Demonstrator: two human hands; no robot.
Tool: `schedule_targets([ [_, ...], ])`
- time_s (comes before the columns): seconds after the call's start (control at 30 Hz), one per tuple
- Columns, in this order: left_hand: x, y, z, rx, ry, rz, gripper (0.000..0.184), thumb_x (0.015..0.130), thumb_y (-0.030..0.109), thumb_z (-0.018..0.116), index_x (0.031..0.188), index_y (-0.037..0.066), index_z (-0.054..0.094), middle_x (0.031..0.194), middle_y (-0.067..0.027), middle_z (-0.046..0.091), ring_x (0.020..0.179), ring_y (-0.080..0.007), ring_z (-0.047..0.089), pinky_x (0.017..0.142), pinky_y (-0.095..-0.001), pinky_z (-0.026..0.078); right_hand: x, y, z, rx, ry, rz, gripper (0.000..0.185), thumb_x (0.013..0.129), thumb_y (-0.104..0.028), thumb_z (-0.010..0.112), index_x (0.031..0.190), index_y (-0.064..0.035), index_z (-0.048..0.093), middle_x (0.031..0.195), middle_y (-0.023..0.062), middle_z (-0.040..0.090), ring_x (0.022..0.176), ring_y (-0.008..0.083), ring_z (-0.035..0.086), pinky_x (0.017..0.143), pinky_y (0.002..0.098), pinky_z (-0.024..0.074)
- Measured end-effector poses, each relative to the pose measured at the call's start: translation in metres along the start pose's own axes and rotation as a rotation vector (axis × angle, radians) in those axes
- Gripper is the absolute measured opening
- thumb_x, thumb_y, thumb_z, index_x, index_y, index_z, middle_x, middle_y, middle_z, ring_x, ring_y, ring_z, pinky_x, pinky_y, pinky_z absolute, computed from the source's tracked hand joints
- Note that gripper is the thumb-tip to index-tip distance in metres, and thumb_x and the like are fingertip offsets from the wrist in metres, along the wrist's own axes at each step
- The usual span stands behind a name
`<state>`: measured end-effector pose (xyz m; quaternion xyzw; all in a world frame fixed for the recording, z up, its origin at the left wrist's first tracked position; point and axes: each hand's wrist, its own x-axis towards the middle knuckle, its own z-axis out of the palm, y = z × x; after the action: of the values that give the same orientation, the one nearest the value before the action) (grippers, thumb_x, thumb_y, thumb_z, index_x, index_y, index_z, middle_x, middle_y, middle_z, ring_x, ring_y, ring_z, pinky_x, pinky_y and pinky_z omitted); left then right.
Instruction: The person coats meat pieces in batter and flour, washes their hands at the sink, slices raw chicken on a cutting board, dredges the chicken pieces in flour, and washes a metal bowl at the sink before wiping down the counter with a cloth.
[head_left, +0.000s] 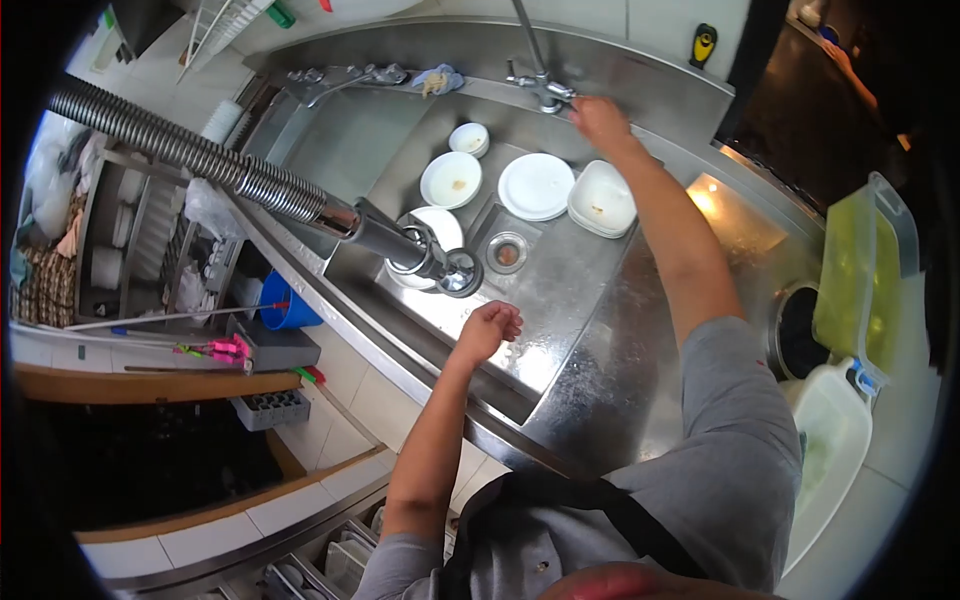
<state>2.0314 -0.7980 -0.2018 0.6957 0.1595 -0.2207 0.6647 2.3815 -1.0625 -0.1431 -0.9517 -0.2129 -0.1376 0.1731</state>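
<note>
My right hand (600, 122) is closed on the handle of the metal faucet (548, 92) at the back wall of the sink. Over the front part of the steel sink (560, 290), my left hand (490, 328) has its fingers curled; whether anything is in them is hidden. White bowls (451, 180), a stack of round plates (537, 187) and square dishes (602, 198) stand in the sink around the drain (507, 253). A spray head (459, 272) on a coiled metal hose hangs above, partly covering more white plates (440, 228).
Clear plastic bins (858, 280) stand at the right edge. A cloth (439, 80) lies on the back ledge. At left are a shelf of dishes (130, 215) and a blue bucket (287, 302). Part of another person's arm (850, 75) shows at the upper right.
</note>
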Motion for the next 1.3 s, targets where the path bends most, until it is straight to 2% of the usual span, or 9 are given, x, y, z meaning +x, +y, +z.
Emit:
schedule_targets([
  [0.27, -0.06, 0.045, 0.013, 0.292, 0.276, -0.051, 0.036, 0.098, 0.032, 0.063, 0.078, 0.002, 0.067, 0.051, 0.0002, 0.053, 0.041, -0.0082, 0.048, 0.042, -0.0248, 0.036, 0.032, 0.029, 0.0, 0.118, 0.103, 0.02, 0.032, 0.097, -0.034, 0.055, 0.094, -0.0043, 0.068, 0.095, 0.0207, 0.07, 0.091, 0.0404, 0.067, 0.079, 0.0521, 0.0527],
  [0.63, -0.296, -0.018, -0.036, 0.067, 0.872, 0.106, 0.052, 0.097, 0.029, 0.064, 0.058, 0.006, 0.04, 0.056, 0.0042, 0.032, 0.058, -0.0068, 0.029, 0.049, -0.0302, 0.03, 0.057, 0.106, 0.097, -0.064, 0.082, 0.333, 0.03, 0.094, -0.031, 0.061, 0.092, -0.0024, 0.071, 0.091, 0.0188, 0.071, 0.087, 0.0399, 0.067, 0.071, 0.0496, 0.0522],
  [0.67, -0.32, -0.04, -0.037, 0.004, 0.953, 0.077, 0.053, 0.098, 0.031, 0.064, 0.058, 0.005, 0.04, 0.055, 0.0032, 0.032, 0.058, -0.0071, 0.029, 0.05, -0.0308, 0.031, 0.041, 0.115, 0.119, 0.164, 0.092, 0.271, 0.027, 0.094, -0.028, 0.061, 0.097, -0.0022, 0.07, 0.091, 0.0163, 0.071, 0.086, 0.0349, 0.068, 0.072, 0.0464, 0.0528],
  [0.7, -0.35, -0.062, -0.034, 0.086, 0.998, 0.042, 0.054, 0.099, 0.037, 0.057, 0.06, 0.002, 0.046, 0.055, -0.0058, 0.045, 0.055, -0.0157, 0.042, 0.055, -0.0392, 0.041, 0.023, 0.113, 0.127, -0.524, -0.001, -0.195, 0.028, 0.094, -0.027, 0.061, 0.105, -0.0016, 0.068, 0.097, 0.0138, 0.07, 0.092, 0.0288, 0.067, 0.08, 0.0439, 0.0542],
  [0.73, -0.375, -0.096, -0.032, 0.044, 1.13, 0.03, 0.054, 0.099, 0.037, 0.057, 0.06, 0.002, 0.046, 0.055, -0.0058, 0.045, 0.055, -0.0157, 0.042, 0.055, -0.0392, 0.041, 0.0, 0.102, 0.151, 0.224, -0.169, 0.129, 0.033, 0.095, -0.026, 0.061, 0.116, -0.0017, 0.065, 0.109, 0.0141, 0.067, 0.1, 0.0228, 0.064, 0.091, 0.0406, 0.0535],
  [0.87, -0.474, -0.244, 0.04, 0.205, 1.246, -0.224, 0.04, 0.1, 0.037, 0.049, 0.083, 0.002, 0.061, 0.08, -0.0221, 0.064, 0.08, -0.0388, 0.062, 0.075, -0.0509, 0.048, -0.102, -0.084, 0.112, 0.933, 0.053, 0.409, 0.044, 0.095, -0.038, 0.061, 0.104, 0.0048, 0.069, 0.098, 0.0192, 0.069, 0.082, 0.03, 0.068, 0.068, 0.0409, 0.0618],
  [1.07, -0.62, -0.42, 0.197, 0.21, 1.076, -0.565, 0.029, 0.094, 0.023, 0.047, 0.105, 0.001, 0.064, 0.107, -0.0233, 0.069, 0.102, -0.0404, 0.065, 0.088, -0.0497, 0.05, -0.213, -0.372, 0.039, 0.954, 0.309, -0.49, 0.041, 0.102, -0.033, 0.057, 0.102, 0.0057, 0.07, 0.086, 0.0193, 0.071, 0.073, 0.0263, 0.061, 0.074, 0.0356, 0.0502],
  [1.27, -0.738, -0.459, 0.399, -0.259, 1.391, -0.737, 0.028, 0.093, 0.027, 0.053, 0.105, 0.005, 0.066, 0.104, -0.0187, 0.07, 0.097, -0.0376, 0.066, 0.086, -0.0468, 0.051, -0.498, -0.636, 0.189, 1.043, -0.649, -1.207, 0.042, 0.098, -0.03, 0.057, 0.127, 0.0001, 0.06, 0.118, 0.0138, 0.064, 0.088, 0.0246, 0.066, 0.073, 0.0332, 0.0552],
  [1.3, -0.75, -0.466, 0.43, -0.358, 1.559, -0.684, 0.028, 0.093, 0.028, 0.055, 0.103, 0.005, 0.067, 0.103, -0.0184, 0.07, 0.096, -0.0371, 0.066, 0.086, -0.0456, 0.051, -0.603, -0.657, 0.167, 0.806, -0.856, -1.224, 0.024, 0.095, -0.016, 0.057, 0.112, -0.0012, 0.065, 0.107, 0.0134, 0.069, 0.104, 0.0292, 0.062, 0.093, 0.0439, 0.0485],
])
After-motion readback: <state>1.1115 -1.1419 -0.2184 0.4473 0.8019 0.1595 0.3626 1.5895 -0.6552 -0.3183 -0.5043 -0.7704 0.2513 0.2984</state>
